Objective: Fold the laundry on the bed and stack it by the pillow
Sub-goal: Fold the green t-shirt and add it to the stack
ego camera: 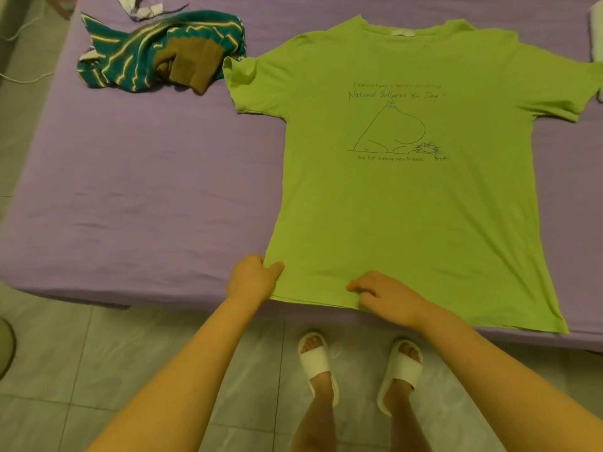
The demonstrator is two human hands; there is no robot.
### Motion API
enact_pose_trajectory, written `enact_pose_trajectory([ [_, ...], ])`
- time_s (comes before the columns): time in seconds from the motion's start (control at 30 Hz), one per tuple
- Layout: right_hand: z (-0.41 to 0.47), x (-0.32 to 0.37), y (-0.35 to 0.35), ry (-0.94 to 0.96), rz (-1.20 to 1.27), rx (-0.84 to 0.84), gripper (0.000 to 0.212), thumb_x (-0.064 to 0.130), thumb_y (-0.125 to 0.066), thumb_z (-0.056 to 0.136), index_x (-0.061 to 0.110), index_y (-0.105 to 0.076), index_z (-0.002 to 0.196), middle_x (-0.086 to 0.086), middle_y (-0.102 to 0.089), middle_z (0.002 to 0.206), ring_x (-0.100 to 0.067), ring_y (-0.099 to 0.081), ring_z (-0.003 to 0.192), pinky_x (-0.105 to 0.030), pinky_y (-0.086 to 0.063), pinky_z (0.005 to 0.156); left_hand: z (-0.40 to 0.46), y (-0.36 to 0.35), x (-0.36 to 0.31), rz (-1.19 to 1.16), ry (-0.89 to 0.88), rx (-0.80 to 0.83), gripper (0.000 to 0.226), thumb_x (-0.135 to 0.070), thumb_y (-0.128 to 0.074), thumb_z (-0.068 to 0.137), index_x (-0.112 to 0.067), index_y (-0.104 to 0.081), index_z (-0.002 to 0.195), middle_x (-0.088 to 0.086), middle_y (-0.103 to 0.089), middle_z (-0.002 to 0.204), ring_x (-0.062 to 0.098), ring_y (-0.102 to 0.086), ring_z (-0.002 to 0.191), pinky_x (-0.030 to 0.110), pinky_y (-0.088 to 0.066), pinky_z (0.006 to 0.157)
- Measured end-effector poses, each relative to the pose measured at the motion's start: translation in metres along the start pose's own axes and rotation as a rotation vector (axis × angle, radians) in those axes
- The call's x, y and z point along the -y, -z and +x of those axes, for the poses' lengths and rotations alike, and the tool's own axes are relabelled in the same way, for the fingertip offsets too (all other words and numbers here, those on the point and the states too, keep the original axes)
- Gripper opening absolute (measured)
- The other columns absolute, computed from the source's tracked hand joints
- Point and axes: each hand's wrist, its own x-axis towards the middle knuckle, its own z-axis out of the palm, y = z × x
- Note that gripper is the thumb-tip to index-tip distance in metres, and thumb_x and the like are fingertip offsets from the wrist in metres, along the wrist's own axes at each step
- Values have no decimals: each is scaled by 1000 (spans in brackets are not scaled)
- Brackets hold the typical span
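Left hand [253, 275] pinches the near-left hem corner of the green t-shirt [408, 203], thumb on top of the cloth, fingers curled w/ tips hidden beneath. Right hand [380, 293] sits on the hem nearer the middle, fingers bent and bunching a bit of fabric; can't tell how much is actually gripped.

Shirt lies flat, print up, on the purple bed [146, 190]. Long axis runs from the person's edge straight away: hem at the near edge, collar at the far side, sleeves out left and right. Right sleeve is cut off by the frame edge; near-right hem corner hangs slightly over the bed edge.

Print is thin dark line art: a round-bodied creature w/ a small scribbled one beside it. Readable: "National Ballpoint Pen Day" approx., and below, "And for making new friends". Small line above the title is too faint to read, same for the signature at lower right. White neck label [403, 33] shows inside the collar, text illegible.

Far left on the bed, well apart from the shirt body but near its left sleeve: a crumpled teal striped garment [130, 57] w/ a brown piece [192, 68] lying on it. White scraps of cloth [143, 8] beyond it, cut off at top. Something white [597, 31] at the right edge, mostly out of frame.

Below: tiled floor [130, 360], feet in white slippers [318, 358].
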Motion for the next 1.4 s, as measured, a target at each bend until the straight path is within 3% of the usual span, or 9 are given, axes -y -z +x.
enact_pose_trajectory([
  [0.07,-1,4,-9,-28,-33,80,35,19,-42,94,21,-60,125,0,-56,132,-17,-51,119,-26,-40,98,-2,-2,6,207,-27,-19,31,-41,-58,89,-13,-51,82,16,-64,103,34,-59,98,34,-39,69],
  [0.17,0,6,-6,-75,-28,-161,35,17,-46,91,22,-61,121,1,-59,128,-19,-52,118,-26,-41,94,-5,-4,7,436,-109,-122,26,-34,-55,88,-13,-52,104,11,-60,110,31,-57,103,36,-44,76],
  [0.27,4,1,9,-120,-188,-324,48,20,-47,89,24,-47,136,-2,-38,146,-24,-34,131,-31,-35,103,-2,-11,-8,617,-374,-228,37,-30,-51,86,-17,-47,121,8,-49,123,29,-47,112,36,-41,83],
  [0.4,16,-5,38,-168,5,-217,46,16,-48,91,17,-47,138,-8,-40,145,-23,-40,130,-27,-32,107,7,-33,-48,708,-634,-71,52,-29,-40,95,-25,-27,145,9,-20,153,29,-18,140,38,-25,108],
  [0.7,47,-24,112,-160,-348,-227,60,25,-40,93,29,-19,149,-4,-2,160,-27,-1,146,-43,-15,116,41,-56,-119,761,-538,122,67,-33,-40,99,-30,2,151,9,18,158,34,15,145,53,1,116],
  [0.9,87,-18,172,-57,-377,-260,58,24,-34,96,30,-13,150,-3,2,160,-24,4,146,-40,-9,117,84,-36,-155,488,-347,-17,71,-47,-40,95,-28,-2,152,9,17,158,30,13,146,46,-1,117],
  [1.07,128,6,207,26,-407,-244,56,28,-32,98,29,-12,150,-2,2,160,-22,4,147,-40,-9,118,129,14,-167,-83,-136,-122,75,-39,-52,94,-11,-11,151,11,-11,158,25,-14,144,31,-16,115],
  [1.2,167,22,222,27,-437,-170,57,39,-32,99,30,-8,151,-2,7,160,-24,9,146,-43,-6,118,178,60,-172,-608,72,-261,70,-20,-60,92,-1,-22,148,16,-28,153,29,-30,140,41,-27,113],
  [1.4,218,46,246,-1,-468,-169,58,46,-28,99,31,-7,151,-3,11,159,-26,13,146,-46,-5,117,253,125,-172,-632,139,-468,85,-31,-70,84,2,-23,147,21,-30,151,34,-30,138,46,-29,111],
])
